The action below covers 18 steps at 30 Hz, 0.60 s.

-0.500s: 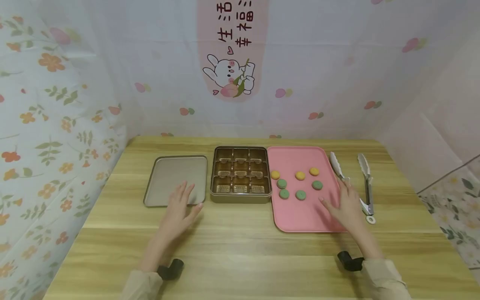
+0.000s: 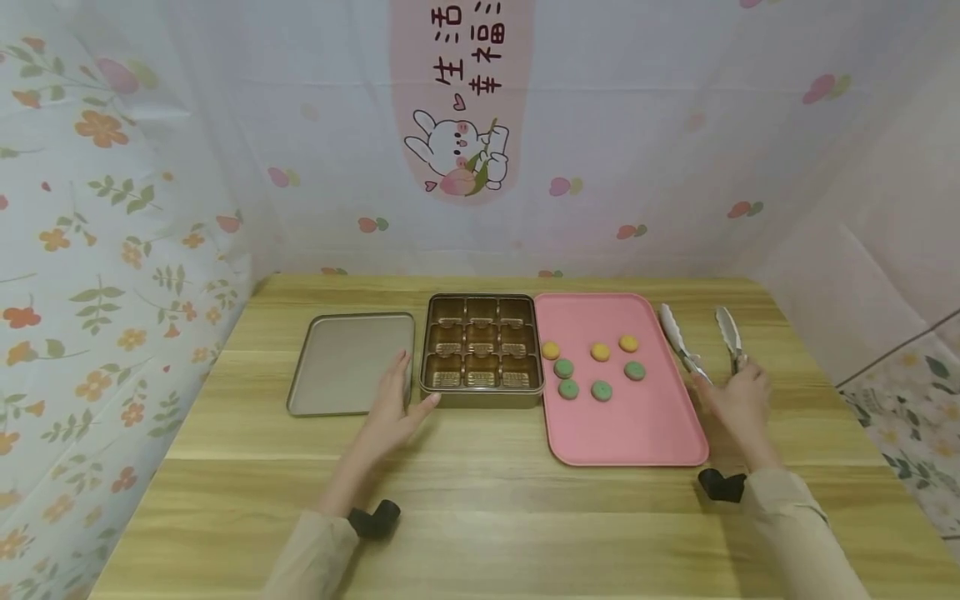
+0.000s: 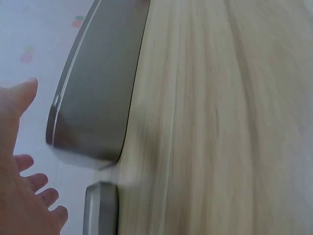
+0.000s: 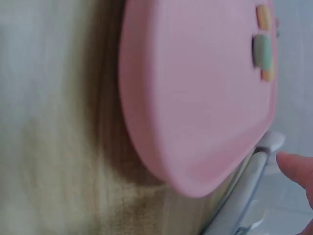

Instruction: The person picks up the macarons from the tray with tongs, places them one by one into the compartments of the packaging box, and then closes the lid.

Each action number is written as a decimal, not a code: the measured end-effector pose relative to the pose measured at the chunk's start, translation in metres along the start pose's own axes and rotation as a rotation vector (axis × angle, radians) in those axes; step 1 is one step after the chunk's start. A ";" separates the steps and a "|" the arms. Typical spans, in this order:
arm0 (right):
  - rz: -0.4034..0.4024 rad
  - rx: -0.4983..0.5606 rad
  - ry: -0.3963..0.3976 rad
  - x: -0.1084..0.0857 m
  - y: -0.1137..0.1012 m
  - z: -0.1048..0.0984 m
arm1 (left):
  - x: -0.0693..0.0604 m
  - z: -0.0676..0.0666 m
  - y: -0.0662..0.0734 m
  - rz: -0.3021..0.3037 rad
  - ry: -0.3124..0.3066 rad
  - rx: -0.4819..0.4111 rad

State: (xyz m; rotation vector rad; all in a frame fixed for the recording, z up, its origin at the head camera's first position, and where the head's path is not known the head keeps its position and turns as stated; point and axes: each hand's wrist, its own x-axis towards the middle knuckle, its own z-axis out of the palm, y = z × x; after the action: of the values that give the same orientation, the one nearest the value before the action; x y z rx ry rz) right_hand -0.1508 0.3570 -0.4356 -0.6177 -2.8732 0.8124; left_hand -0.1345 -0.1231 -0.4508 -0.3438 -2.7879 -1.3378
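My right hand (image 2: 742, 410) is over the hinge end of the metal tongs (image 2: 731, 329), fingers spread across them and hiding that part. In the right wrist view the thumb (image 4: 296, 166) is straight and just apart from the tongs (image 4: 239, 196). My left hand (image 2: 392, 421) hovers between the flat metal lid (image 2: 345, 367) and the front left corner of the metal box (image 2: 480, 400). Its fingers are extended and hold nothing. The box has a divided insert with several compartments.
A pink tray (image 2: 622, 433) sits right of the box, bearing several yellow macarons (image 2: 600, 352) and green macarons (image 2: 602, 390). The wooden table (image 2: 510, 517) runs in front. A printed cloth (image 2: 637, 167) hangs behind and at the sides.
My right hand has moved right, off the pink tray's edge and onto the tongs. The left hand has shifted right, from the lid's front edge toward the box.
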 end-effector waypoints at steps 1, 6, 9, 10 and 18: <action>0.019 0.006 -0.012 0.002 0.001 0.000 | 0.002 0.002 0.001 -0.015 -0.004 -0.012; 0.077 0.027 -0.080 0.009 0.006 0.003 | 0.010 0.010 0.005 -0.066 -0.006 -0.053; 0.108 0.010 -0.113 0.012 0.008 0.004 | 0.014 0.014 0.005 -0.092 -0.016 -0.061; 0.118 -0.002 -0.119 0.012 0.009 0.004 | 0.015 0.015 0.005 -0.102 -0.022 -0.060; 0.066 -0.126 -0.117 0.020 0.010 0.004 | 0.022 0.020 0.004 -0.138 -0.031 -0.071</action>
State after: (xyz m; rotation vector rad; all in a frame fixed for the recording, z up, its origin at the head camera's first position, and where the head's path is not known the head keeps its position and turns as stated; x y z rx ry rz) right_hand -0.1659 0.3711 -0.4445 -0.7040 -3.0440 0.7022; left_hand -0.1535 -0.1010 -0.4581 -0.1785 -2.8413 -1.4742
